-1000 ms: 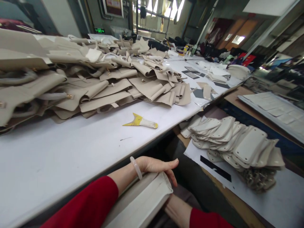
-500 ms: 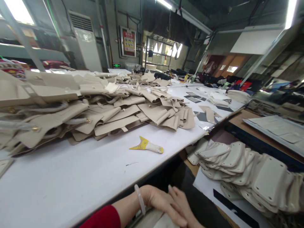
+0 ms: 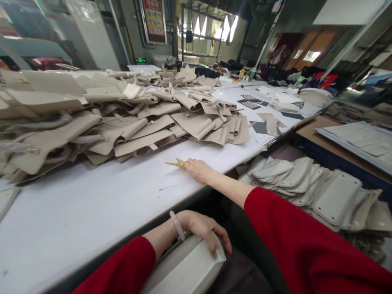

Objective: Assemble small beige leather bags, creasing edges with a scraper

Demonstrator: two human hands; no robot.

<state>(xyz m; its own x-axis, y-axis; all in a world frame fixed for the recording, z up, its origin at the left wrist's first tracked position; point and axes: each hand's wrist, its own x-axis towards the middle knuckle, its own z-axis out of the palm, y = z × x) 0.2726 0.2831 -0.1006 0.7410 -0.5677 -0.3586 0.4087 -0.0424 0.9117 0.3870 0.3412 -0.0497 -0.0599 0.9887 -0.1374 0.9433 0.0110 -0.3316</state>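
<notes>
A: can anyone make out the yellow tool (image 3: 180, 164)? only the prongs poke out, the rest's buried in the right hand (image 3: 196, 169).

B: nope. near end of the pale piece (image 3: 183, 265) is chopped by the bottom edge too, and the left hand (image 3: 200, 225) covers part of it.

A: yeah, and the far poster (image 3: 154, 19) is too blurry to read.

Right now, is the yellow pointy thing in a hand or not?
In: the right hand is closed on the yellow thing, with its pointed end poking out. Whether it's clear of the table, I cannot tell.
</notes>
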